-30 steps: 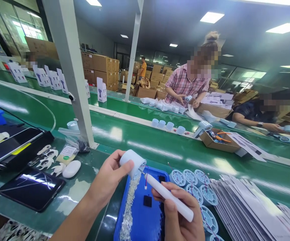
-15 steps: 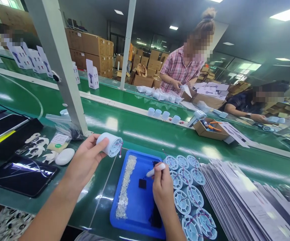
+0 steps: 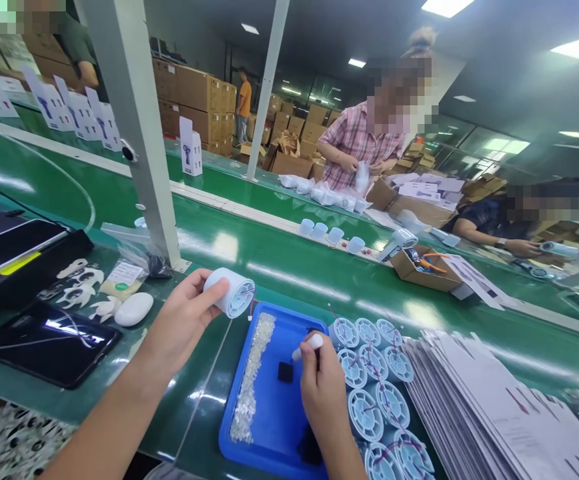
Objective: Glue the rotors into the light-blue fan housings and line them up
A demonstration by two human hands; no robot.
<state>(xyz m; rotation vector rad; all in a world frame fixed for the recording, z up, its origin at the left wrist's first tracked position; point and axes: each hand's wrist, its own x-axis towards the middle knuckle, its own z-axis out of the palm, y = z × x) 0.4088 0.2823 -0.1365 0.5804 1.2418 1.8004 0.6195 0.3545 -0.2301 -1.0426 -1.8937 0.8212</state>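
Observation:
My left hand [image 3: 184, 313] is closed round a light-blue cylindrical housing [image 3: 230, 292], whose spoked end faces right with a thin wire and small white connector hanging from it. Over the blue tray [image 3: 274, 423], my right hand [image 3: 323, 380] pinches a white pen-like tool [image 3: 310, 345], its tip pointing left and down. Just below that tip lies a black square piece [image 3: 285, 372] on the tray floor. Small clear pieces [image 3: 252, 387] line the tray's left side. Black bits [image 3: 310, 445] lie along its right side, partly hidden by my right hand and wrist.
Several wired blue housings [image 3: 366, 413] stand right of the tray, beside a stack of flat cartons [image 3: 489, 407]. At left are a black tablet [image 3: 47, 343], a white oval object [image 3: 134, 309] and a metal post [image 3: 142, 133]. Co-workers [image 3: 342, 143] sit and stand across the green belt.
The tool in my right hand has come down and left, closer to the black square. My left hand still holds the housing, now turned slightly. Across the belt, a co-worker now holds a bagged item.

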